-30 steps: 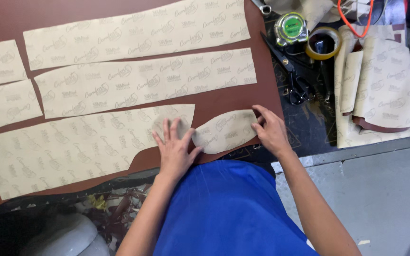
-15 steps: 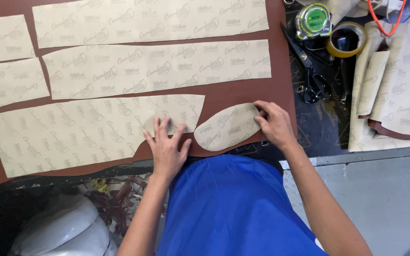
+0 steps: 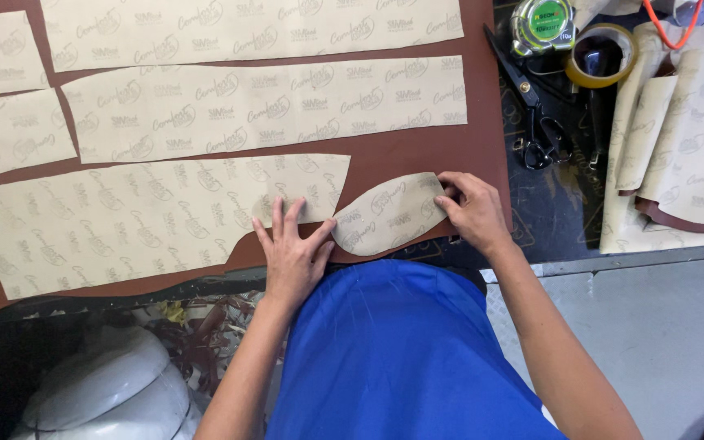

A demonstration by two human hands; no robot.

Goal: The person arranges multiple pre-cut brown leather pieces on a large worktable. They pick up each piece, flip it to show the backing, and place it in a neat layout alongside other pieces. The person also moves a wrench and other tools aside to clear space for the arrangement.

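A sole-shaped beige paper piece (image 3: 389,213) lies on a brown leather sheet (image 3: 401,155) at the near table edge. My right hand (image 3: 470,210) presses its right end with the fingertips. My left hand (image 3: 291,248) lies flat, fingers spread, on the leather at the piece's left end, touching the corner of a large printed beige paper sheet (image 3: 124,220). Neither hand grips anything.
More beige paper strips (image 3: 270,106) cover the leather farther back. To the right lie black scissors (image 3: 531,122), a tape roll (image 3: 600,55), a green tape measure (image 3: 542,24) and a stack of cut pieces (image 3: 686,138). A white rounded object (image 3: 99,391) sits below left.
The view has shifted so the table contents sit further right and lower. Both hands remain pressed at the ends of the sole-shaped piece, which has barely moved.
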